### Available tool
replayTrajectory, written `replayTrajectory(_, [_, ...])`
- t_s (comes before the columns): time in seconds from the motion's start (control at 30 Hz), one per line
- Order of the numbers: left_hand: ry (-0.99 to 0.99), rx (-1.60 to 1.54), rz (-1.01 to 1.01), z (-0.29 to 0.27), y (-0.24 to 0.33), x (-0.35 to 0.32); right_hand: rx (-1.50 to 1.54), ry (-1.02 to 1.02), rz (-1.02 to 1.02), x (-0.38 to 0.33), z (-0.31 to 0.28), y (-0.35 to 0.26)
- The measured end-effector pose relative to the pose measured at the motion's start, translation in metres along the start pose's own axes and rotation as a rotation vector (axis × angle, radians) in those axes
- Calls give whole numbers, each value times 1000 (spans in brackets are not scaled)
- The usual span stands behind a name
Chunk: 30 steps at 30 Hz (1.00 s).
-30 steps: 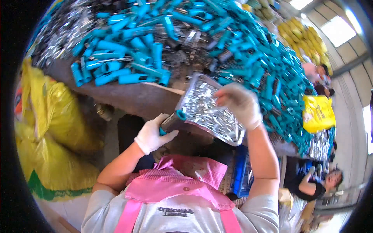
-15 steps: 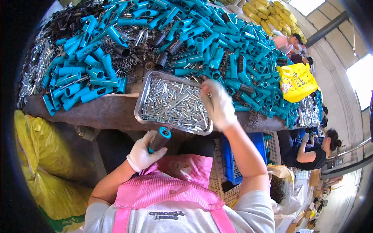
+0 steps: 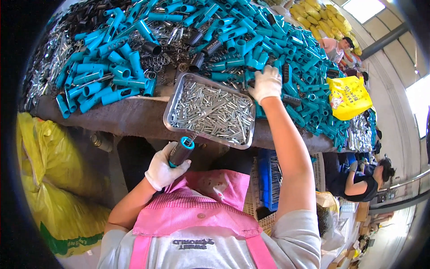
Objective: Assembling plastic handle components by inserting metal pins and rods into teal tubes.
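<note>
While the left hand (image 3: pixel 162 171) is gripping a teal tube (image 3: pixel 181 151) tight below the tray (image 3: pixel 172 104), the right hand (image 3: pixel 266 83) is resting on the desk pile, grip unclear. Tube's looking stiff, light, a bit slick; mid-body hold is working best.

Bright daylight from upper-right windows (image 3: pixel 419 96), strong fisheye bend, dark vignette at edges.

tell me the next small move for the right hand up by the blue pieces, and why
Probably close the white-gloved right hand on one teal plastic tube from the heap: it rests there, while the gloved left hand holds a dark teal-tipped handle below the metal tray of silver pins.
</note>
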State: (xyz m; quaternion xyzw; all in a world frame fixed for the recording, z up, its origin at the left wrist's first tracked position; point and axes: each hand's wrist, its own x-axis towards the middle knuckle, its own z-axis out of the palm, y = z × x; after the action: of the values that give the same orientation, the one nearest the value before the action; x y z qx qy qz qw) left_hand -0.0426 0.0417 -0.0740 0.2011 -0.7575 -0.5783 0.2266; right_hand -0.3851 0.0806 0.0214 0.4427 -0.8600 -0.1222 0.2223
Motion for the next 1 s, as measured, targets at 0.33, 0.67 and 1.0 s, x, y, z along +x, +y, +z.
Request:
replayTrajectory(0.33, [42, 150, 41, -21, -6, -4, 1006, 208, 97, -59, -20, 21])
replayTrajectory(0.67, [-340, 265, -73, -41, -7, -25, 1398, -814, -506, -133, -67, -44])
replayTrajectory(1.0, [-1098, -633, -543, -18, -84, -71, 809, 26, -1371, -159, -54, -109])
